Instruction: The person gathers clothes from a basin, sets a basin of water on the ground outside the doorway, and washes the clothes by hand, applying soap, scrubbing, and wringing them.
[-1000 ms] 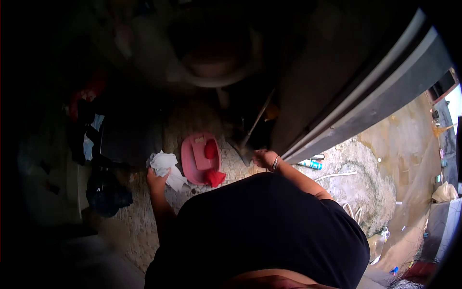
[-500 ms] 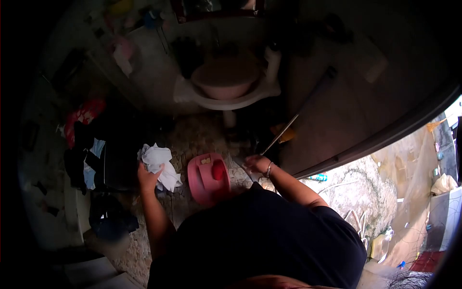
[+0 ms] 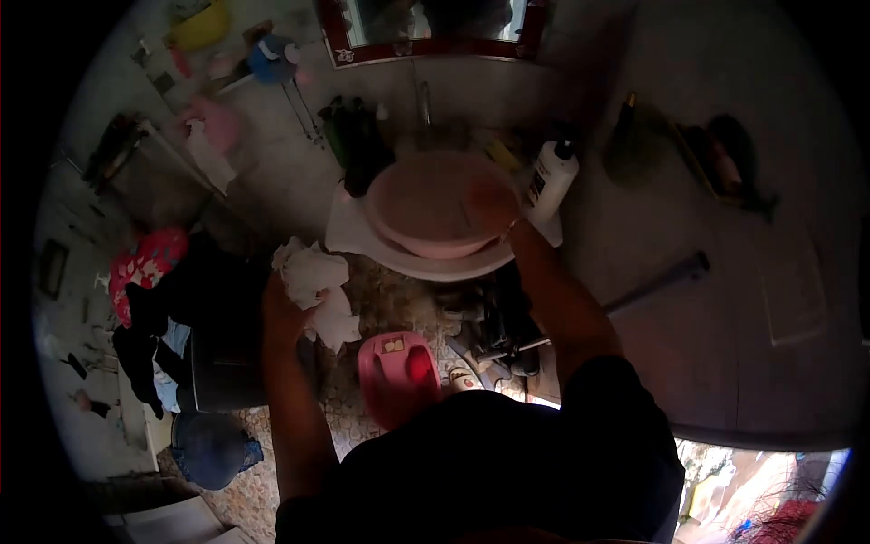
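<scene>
In the head view my left hand (image 3: 288,308) is closed around a crumpled white cloth (image 3: 317,276), beside a dark bin piled with clothes (image 3: 237,381). My right hand (image 3: 494,207) reaches over a round pink basin (image 3: 408,204); it is dim and blurred, so its fingers cannot be made out. The basin rests on a white sink (image 3: 349,231). Close to that hand stands a white pump bottle (image 3: 553,177). On the floor between my arms lies a pink plastic tray (image 3: 385,399), with a red thing (image 3: 419,364) and small pale pieces on it.
A long-handled tool (image 3: 652,283) leans across the grey door (image 3: 725,363) at right. Shoes (image 3: 467,379) lie below the sink. Green bottles (image 3: 335,136) stand at its back left, under a red-framed mirror (image 3: 435,45). A dark blue bundle (image 3: 213,449) sits lower left.
My right hand has gone from beside the long handle up to the basin. The door covers more of the bright opening. My left hand still holds the white cloth.
</scene>
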Tool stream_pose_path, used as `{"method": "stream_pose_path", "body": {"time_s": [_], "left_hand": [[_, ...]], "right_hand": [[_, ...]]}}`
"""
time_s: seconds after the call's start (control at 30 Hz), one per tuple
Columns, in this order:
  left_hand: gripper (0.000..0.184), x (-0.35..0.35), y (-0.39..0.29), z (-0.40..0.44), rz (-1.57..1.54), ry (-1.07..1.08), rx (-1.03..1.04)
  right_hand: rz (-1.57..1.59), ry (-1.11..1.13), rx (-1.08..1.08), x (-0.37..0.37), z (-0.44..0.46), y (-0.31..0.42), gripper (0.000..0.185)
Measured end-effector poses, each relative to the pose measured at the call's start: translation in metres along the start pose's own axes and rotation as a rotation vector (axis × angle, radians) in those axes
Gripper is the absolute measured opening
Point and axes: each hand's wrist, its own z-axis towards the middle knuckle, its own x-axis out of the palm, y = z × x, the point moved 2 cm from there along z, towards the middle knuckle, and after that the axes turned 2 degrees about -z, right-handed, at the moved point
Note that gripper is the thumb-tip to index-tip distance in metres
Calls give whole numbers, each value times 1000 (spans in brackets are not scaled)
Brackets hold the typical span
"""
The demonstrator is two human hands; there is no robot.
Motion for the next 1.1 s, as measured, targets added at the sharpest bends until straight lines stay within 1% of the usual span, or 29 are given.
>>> {"method": "stream_pose_path", "body": {"time_s": [0.07,0.1,0.17,0.2,0.27,0.3,0.37,0.4,0.47,0.5,0.57,0.6,0.67,0.7,0.77,0.8,0.87,0.9,0.97,1.0,1.07,1.1], "left_hand": [[66,19,-12,23,-166,5,-155],[66,27,-8,32,-170,3,-169],[63,44,1,50,-306,41,-255],[63,51,0,60,-309,37,-266],[57,63,-10,77,-107,15,-133],[57,70,-8,85,-107,14,-144],[54,84,-2,100,-368,75,-196],[54,90,3,104,-366,73,-204],[52,104,18,110,-509,60,-468],[52,109,22,112,-507,59,-474],[53,116,25,119,-446,37,-337],[53,120,27,122,-447,40,-341],[54,127,28,128,-378,27,-335],[54,129,26,129,-381,32,-338],[54,131,21,134,-301,55,-364],[54,134,23,134,-302,62,-363],[53,137,28,136,-343,31,-370],[53,138,28,136,-345,32,-369],[53,137,25,136,-256,23,-428],[53,137,24,136,-257,24,-431],[52,137,23,138,-235,-2,-448],[52,137,21,139,-237,-2,-447]], "right_hand": [[424,19,287,-18,29,-20,35],[635,33,436,-24,41,-27,37],[1051,60,741,-20,65,-45,42],[1049,71,737,2,83,-57,42],[566,31,570,54,116,-76,50],[568,40,564,60,125,-81,50],[600,241,537,60,140,-83,68],[603,247,532,59,145,-81,68],[493,282,516,47,148,-70,69],[495,287,513,52,150,-68,69],[461,290,481,58,151,-65,71],[463,294,483,62,148,-62,71],[401,369,400,62,140,-51,72],[401,375,403,61,138,-49,72],[442,322,434,60,137,-49,69],[443,325,440,71,137,-54,69],[593,74,365,88,142,-65,66],[591,75,366,93,136,-72,66],[624,15,652,84,114,-89,62],[624,18,652,77,103,-89,62],[550,243,855,55,77,-86,58],[547,242,857,60,70,-87,58]]}}
